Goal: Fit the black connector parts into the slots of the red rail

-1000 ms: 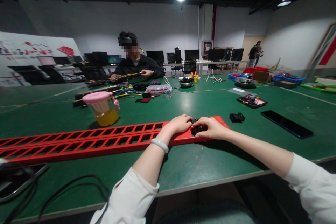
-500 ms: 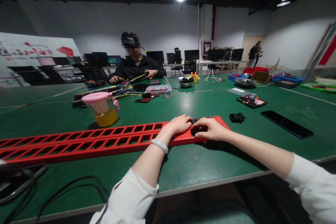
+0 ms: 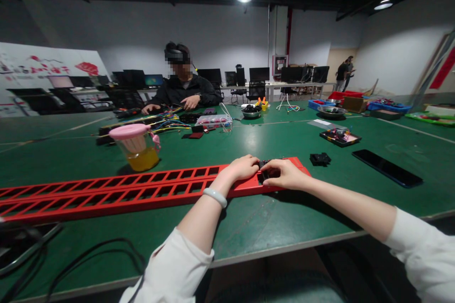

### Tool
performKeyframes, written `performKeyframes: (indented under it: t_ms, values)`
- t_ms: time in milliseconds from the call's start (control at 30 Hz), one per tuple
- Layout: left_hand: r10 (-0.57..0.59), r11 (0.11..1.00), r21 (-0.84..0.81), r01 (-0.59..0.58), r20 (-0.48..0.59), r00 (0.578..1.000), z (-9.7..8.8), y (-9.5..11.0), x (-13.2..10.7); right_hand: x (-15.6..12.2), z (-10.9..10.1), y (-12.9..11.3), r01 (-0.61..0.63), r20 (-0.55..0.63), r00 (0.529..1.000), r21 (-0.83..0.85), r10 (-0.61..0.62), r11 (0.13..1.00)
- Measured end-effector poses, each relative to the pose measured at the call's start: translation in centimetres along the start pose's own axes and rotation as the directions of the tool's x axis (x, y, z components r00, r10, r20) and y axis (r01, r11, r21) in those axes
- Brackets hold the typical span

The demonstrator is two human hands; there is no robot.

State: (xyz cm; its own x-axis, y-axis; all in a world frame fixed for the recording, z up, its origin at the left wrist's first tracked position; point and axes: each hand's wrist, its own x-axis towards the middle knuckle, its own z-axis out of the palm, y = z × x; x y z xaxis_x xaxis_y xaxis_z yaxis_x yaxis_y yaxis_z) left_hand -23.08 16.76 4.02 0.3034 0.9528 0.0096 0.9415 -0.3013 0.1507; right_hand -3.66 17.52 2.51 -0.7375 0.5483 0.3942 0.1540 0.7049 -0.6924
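A long red slotted rail [image 3: 142, 188] lies across the green table [image 3: 270, 227]. Both of my hands rest on its right end. My left hand [image 3: 242, 167] is curled, its fingertips pressed against a small black part [image 3: 265, 173] seated in the rail. My right hand [image 3: 286, 174] is closed over the same black part from the right side. Most of the part is hidden under my fingers. A white bangle sits on my left wrist.
A pink-lidded jug [image 3: 137, 147] of yellow liquid stands behind the rail. A loose black part [image 3: 320, 158], a black phone [image 3: 386, 168] and a small tray [image 3: 340, 137] lie to the right. A person [image 3: 183, 87] sits across the table among coloured wires. Black cables [image 3: 53, 255] cross the near left.
My hands have stayed on the black part. The person across the table has lowered the yellow wire and both hands to the tabletop.
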Motion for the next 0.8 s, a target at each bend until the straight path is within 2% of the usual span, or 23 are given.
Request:
performKeyframes:
  t_ms: [167, 467, 800]
  values:
    - [-0.005, 1.000, 0.009, 0.005, 0.002, 1.000, 0.06, 0.03, 0.10, 0.13, 0.01, 0.20, -0.010, 0.004, 1.000, -0.003, 0.010, 1.000]
    - [-0.023, 1.000, 0.012, 0.023, 0.003, 1.000, 0.07, 0.09, 0.00, 0.40, -0.02, 0.58, -0.083, 0.058, 0.995, 0.107, 0.077, 0.991]
    - [-0.020, 1.000, 0.024, 0.020, 0.002, 1.000, -0.15, 0.31, -0.09, 0.28, -0.02, 0.39, -0.072, 0.044, 0.997, 0.094, 0.068, 0.993]
